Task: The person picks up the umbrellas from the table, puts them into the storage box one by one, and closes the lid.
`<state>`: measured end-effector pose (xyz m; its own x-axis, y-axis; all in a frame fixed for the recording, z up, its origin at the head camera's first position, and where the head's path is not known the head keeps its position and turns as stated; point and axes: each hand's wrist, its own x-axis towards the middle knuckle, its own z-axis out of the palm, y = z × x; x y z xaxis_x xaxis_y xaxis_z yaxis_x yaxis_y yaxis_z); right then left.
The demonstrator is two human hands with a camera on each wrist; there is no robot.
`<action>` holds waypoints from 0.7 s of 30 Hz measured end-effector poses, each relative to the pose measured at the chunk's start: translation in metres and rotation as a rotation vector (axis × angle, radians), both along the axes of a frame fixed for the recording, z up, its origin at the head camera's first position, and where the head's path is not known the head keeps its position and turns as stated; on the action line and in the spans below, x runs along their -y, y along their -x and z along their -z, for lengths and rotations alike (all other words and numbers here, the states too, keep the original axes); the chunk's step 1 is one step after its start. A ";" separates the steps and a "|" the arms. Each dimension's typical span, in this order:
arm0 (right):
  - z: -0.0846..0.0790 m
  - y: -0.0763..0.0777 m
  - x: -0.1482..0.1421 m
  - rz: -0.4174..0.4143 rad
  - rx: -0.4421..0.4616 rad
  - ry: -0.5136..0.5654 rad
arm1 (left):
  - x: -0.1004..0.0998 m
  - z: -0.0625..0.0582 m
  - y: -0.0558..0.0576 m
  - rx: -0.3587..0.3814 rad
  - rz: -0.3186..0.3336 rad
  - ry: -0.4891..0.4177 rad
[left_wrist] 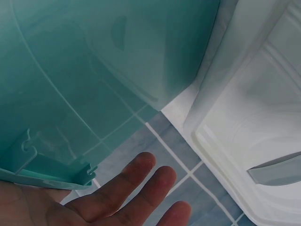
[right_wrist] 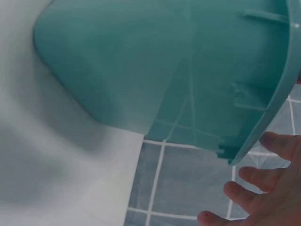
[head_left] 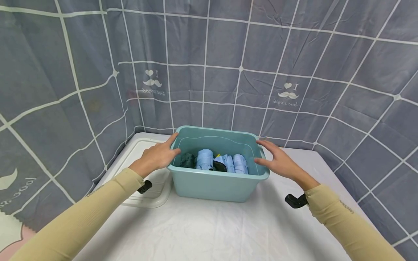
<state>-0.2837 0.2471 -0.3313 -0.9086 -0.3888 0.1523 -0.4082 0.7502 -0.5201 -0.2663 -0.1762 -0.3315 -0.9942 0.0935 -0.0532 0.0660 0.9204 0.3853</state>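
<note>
A teal plastic storage bin (head_left: 209,185) stands on a white-covered table. Inside it lie a dark green bundle (head_left: 187,160), a light blue roll (head_left: 205,159), another blue folded bundle (head_left: 229,163) with a black part beside it, and a paler blue roll (head_left: 240,164). My left hand (head_left: 158,154) is at the bin's left rim, its thumb reaching over the edge; in the left wrist view several fingers extend outside the wall. At the right rim is my right hand (head_left: 277,159), fingers spread and mostly straight. Whether it touches the rim is hard to tell.
A white lid (head_left: 140,197) lies on the table to the left, partly behind the left forearm and next to the bin. Grey gridded curtain (head_left: 222,87) surrounds the table at the back and sides. The white tabletop (head_left: 209,228) extends in front of the bin.
</note>
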 end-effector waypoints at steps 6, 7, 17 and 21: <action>0.012 0.001 -0.004 0.018 0.015 0.018 | -0.001 -0.001 -0.001 -0.006 -0.010 0.004; 0.014 0.001 -0.005 0.019 0.023 0.028 | -0.001 -0.001 -0.001 -0.007 -0.009 0.005; 0.027 0.001 -0.007 0.017 0.098 0.177 | -0.001 -0.002 -0.001 -0.011 -0.001 0.003; 0.031 0.001 -0.006 0.023 0.107 0.216 | 0.000 -0.003 -0.001 -0.026 0.007 0.017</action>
<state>-0.2852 0.2533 -0.3623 -0.9325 -0.3363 0.1318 -0.3258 0.6251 -0.7093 -0.2650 -0.1759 -0.3285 -0.9946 0.0996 -0.0293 0.0819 0.9262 0.3681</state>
